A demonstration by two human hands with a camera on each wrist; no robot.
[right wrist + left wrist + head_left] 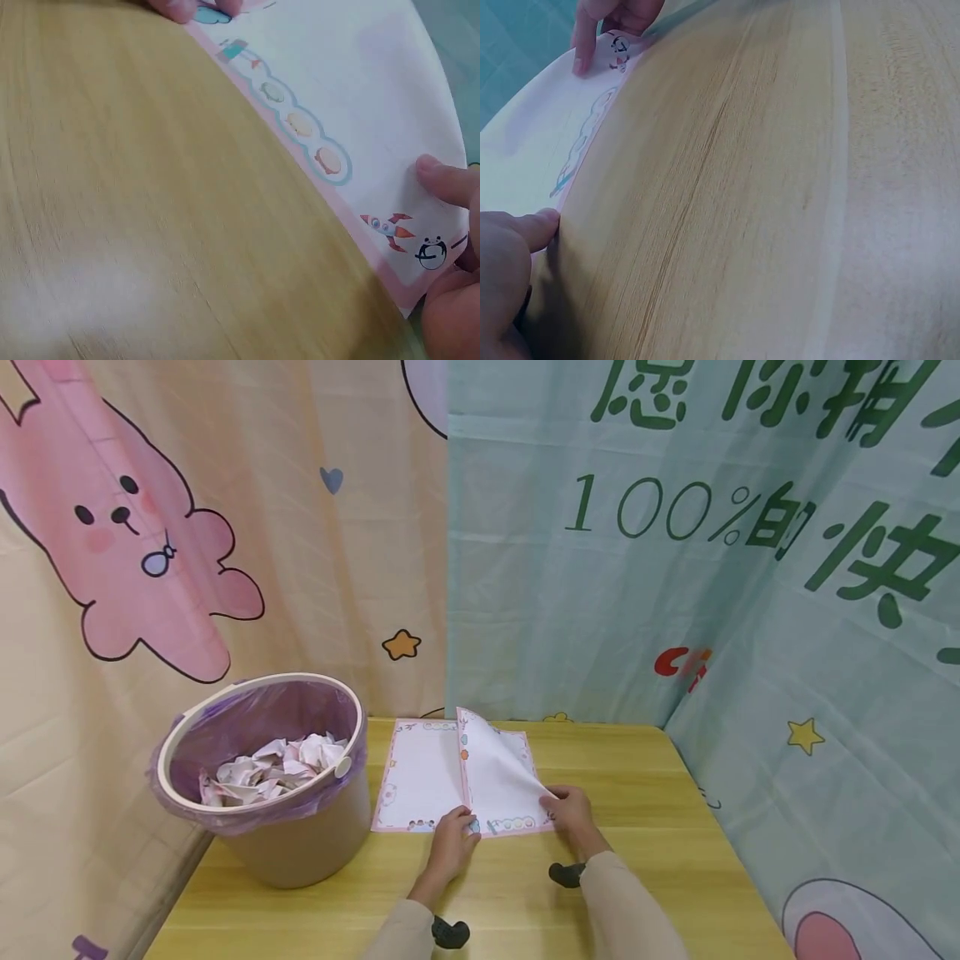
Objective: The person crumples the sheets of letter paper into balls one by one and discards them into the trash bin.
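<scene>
Left hand [452, 843], right hand [572, 814] pinching 1 bordered sheet [497, 777], bin [318, 839] nearby

At the left hand [453, 845] and right hand [572, 817], the white paper [498, 777] is showing a pink border [386, 271] with small multicoloured cartoons [328, 160]. Left of the hands, a grey-brown bin [318, 843] is displaying a cream rim [300, 677] and purple liner [225, 720]. Beneath them, the table [510, 893] is showing yellow wood grain. Beyond them, a beige curtain [300, 568] is bearing a pink cartoon animal [127, 568], a pale blue-green curtain [510, 610] dark-green lettering [888, 610].

Green curtain [600, 593] reads "愿你", "100%的", "快"
</scene>
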